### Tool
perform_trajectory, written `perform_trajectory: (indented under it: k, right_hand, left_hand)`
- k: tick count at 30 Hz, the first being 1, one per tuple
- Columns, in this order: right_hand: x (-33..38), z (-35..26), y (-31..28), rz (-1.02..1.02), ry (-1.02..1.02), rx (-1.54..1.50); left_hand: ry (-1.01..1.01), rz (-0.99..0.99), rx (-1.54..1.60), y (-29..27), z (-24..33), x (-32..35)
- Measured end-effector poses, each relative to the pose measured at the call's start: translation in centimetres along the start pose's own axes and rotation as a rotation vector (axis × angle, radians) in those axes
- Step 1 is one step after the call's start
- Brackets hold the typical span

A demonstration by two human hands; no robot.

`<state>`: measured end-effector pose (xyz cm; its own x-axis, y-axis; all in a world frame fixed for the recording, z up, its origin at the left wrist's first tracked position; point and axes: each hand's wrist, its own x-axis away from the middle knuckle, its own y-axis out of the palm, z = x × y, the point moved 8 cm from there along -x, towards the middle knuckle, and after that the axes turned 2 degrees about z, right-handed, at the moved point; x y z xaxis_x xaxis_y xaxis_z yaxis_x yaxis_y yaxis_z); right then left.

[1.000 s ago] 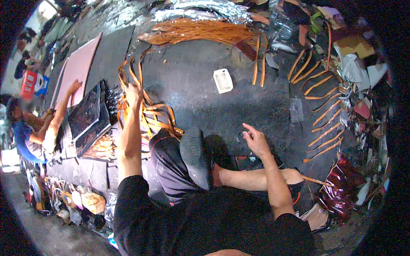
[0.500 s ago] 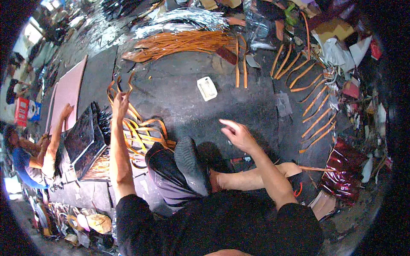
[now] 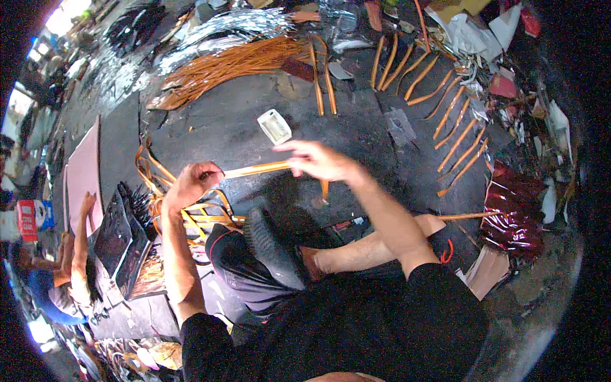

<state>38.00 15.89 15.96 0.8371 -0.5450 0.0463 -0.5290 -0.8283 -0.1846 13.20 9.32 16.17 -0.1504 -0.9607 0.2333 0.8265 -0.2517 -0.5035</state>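
My left hand [image 3: 193,183] pinches one end of a flat orange-brown strap [image 3: 258,169] in front of me. The strap stretches across to my right hand [image 3: 318,160], whose thumb and lower fingers close around it while the index finger points out to the left. Below the right palm the strap's other end [image 3: 324,190] hangs down. A pile of loose, curled straps [image 3: 203,213] lies below and left of my left hand. Just beyond my right fingers sits a small white rectangular dish [image 3: 275,127] on the dark floor mat [image 3: 210,137].
A large bundle of orange straps [image 3: 223,70] lies at the back, with two straps set apart beside it. Several folded straps [image 3: 452,149] form a row at right, near a dark red shiny sheet [image 3: 512,207]. At left are black sheets [image 3: 118,223], a pink board [image 3: 86,153] and a co-worker's arm [image 3: 79,261].
My left hand has come down and right from the strap pile with one strap. My right hand has moved up and left and taken hold of that strap. The view has shifted.
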Motion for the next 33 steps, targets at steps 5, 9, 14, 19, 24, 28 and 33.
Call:
perform_trajectory:
  k: [5,9,14,19,24,28,33]
  right_hand:
    - [6.3,8.8,-12.2,0.205,0.239,0.284]
    - [8.0,11.1,-16.1,0.574,0.300,0.814]
    - [3.1,6.9,-10.5,0.716,-0.061,0.986]
    - [-5.4,7.1,-3.7,0.445,-0.024,1.013]
    - [-7.3,7.6,-3.7,0.453,-0.002,1.097]
    - [-7.2,7.6,-3.1,0.414,-0.039,1.053]
    - [-1.2,7.1,-7.2,0.755,-0.123,0.580]
  left_hand:
    - [-0.021,-0.009,0.098,7.4,-7.5,-5.7]
    - [-0.005,-0.011,0.348,13.6,-8.8,-9.8]
    - [0.175,0.108,-0.111,13.3,-5.9,-9.7]
    - [0.152,0.118,-0.161,13.1,-5.7,-9.2]
    - [0.209,0.151,-0.163,13.0,-4.1,-8.9]
    - [0.299,0.188,-0.226,13.2,-4.4,-8.5]
    - [0.334,0.239,-0.254,13.0,-2.5,-7.6]
